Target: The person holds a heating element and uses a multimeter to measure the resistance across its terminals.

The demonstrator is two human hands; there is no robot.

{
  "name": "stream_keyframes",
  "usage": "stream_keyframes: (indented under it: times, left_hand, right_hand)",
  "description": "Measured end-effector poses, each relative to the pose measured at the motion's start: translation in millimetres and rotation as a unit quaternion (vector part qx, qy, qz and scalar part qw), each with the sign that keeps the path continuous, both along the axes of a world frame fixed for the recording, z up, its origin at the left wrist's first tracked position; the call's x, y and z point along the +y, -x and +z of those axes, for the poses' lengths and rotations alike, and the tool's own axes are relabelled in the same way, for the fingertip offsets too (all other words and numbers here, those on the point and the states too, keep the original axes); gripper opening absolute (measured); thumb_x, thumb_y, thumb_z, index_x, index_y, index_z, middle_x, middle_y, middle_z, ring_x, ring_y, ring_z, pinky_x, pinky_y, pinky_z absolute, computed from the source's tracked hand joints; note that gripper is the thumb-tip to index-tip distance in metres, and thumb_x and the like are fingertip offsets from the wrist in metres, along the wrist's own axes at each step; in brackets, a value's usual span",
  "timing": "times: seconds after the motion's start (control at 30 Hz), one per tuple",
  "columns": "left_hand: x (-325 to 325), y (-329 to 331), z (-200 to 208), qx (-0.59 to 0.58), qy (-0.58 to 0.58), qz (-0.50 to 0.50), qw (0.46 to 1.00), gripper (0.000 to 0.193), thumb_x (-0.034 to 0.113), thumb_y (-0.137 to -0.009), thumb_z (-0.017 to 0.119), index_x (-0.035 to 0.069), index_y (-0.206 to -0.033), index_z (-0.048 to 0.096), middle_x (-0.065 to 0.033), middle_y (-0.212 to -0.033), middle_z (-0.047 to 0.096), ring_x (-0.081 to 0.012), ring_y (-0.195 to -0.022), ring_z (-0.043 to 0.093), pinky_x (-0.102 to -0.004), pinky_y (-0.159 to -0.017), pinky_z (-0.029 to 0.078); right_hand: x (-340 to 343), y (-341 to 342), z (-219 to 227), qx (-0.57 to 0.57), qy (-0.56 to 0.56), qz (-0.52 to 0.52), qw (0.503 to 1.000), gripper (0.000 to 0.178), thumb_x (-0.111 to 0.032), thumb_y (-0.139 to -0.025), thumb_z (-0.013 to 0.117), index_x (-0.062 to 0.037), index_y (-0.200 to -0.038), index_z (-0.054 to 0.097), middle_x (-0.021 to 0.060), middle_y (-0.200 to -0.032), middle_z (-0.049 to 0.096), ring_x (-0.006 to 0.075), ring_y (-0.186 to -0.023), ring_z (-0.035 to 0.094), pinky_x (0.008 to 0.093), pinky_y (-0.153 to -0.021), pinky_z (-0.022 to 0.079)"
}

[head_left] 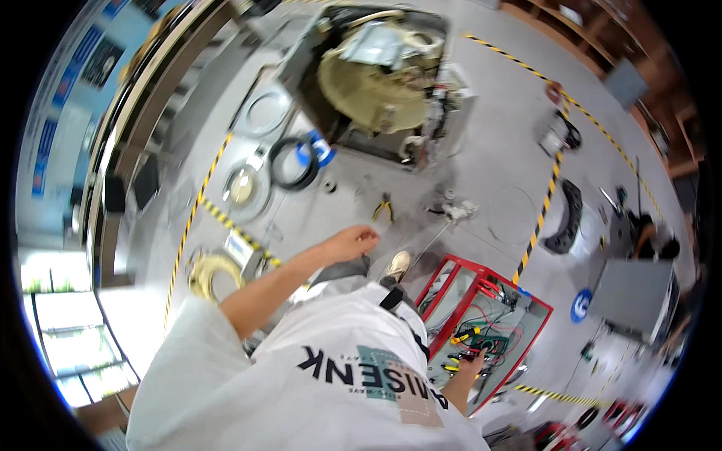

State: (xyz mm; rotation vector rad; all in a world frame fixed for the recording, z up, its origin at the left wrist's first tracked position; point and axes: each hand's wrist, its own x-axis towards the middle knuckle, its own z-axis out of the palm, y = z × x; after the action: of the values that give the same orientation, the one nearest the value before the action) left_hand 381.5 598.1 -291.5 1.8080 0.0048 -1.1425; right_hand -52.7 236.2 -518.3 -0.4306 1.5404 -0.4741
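My left hand [352, 243] is held out in front of my body, above the floor, its fingers loosely curled and slightly apart with nothing seen in them. At the lower right, my right hand [471, 366] reaches into a red-framed tool box [541, 307] and grips the near edge of a dark multimeter [492, 344]. Red and dark test leads run around the meter. Beside it in the box lie a yellow-and-black tool [465, 335] and several yellow-handled tools, partly covered by my hand.
An opened washing machine [376, 83] stands ahead. A black rubber ring [294, 163], a round door [247, 189] and yellow-handled pliers [384, 208] lie on the grey floor. Farther right are a curved black part [565, 216] and a grey cabinet [635, 299], with another person near it.
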Motion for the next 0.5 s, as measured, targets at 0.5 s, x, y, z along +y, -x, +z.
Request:
stream_keyframes:
  times: [0.5]
  left_hand:
    - [214.2, 79.9, -75.0, -0.046, -0.194, 0.347, 0.916, 0.033, 0.028, -0.088, 0.060, 0.001, -0.107, 0.062, -0.0107, -0.098, 0.065, -0.0201, -0.089, 0.061, -0.0326, -0.078, 0.048]
  right_hand:
    - [-8.0, -16.3, 54.0, 0.244, 0.272, 0.708, 0.604, 0.050, -0.013, -0.074, 0.068, -0.0034, -0.118, 0.046, 0.0101, -0.093, 0.055, 0.0216, -0.079, 0.054, 0.0365, -0.067, 0.047]
